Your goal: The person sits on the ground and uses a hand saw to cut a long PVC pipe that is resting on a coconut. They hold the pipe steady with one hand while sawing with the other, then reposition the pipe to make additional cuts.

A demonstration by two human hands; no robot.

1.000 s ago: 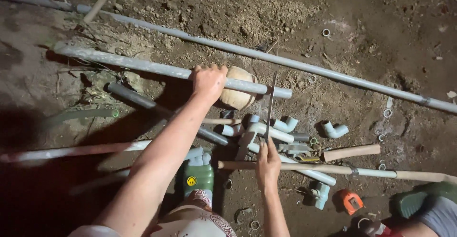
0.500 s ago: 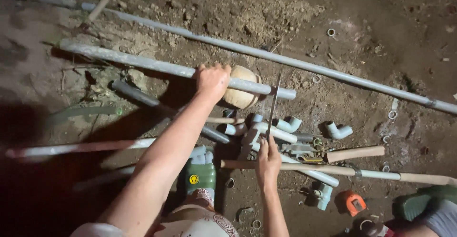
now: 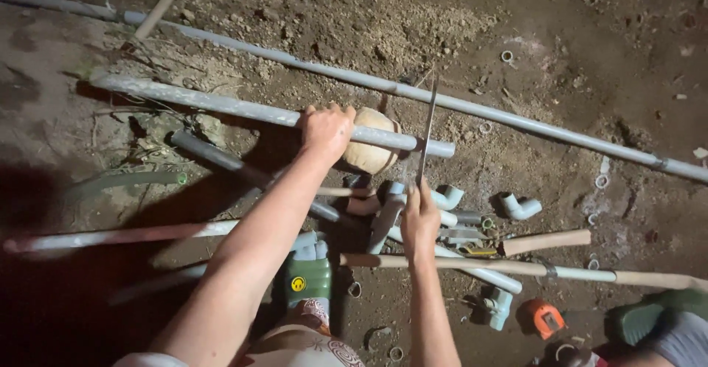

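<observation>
Grey pipe (image 3: 243, 109) gripped by left hand (image 3: 327, 129) fingers, right hand (image 3: 420, 216) fingers clasping saw blade (image 3: 427, 132)

One label is in view: a small round yellow sticker (image 3: 298, 284) with dark markings on the green boot (image 3: 308, 278) on my foot, low in the frame just left of centre, beneath my left forearm. I see no packages, signs or screens among the pipes and fittings on the dirt.

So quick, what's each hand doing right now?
Left hand: closed on the grey pipe resting on a stone.
Right hand: closed on the saw blade.
</observation>
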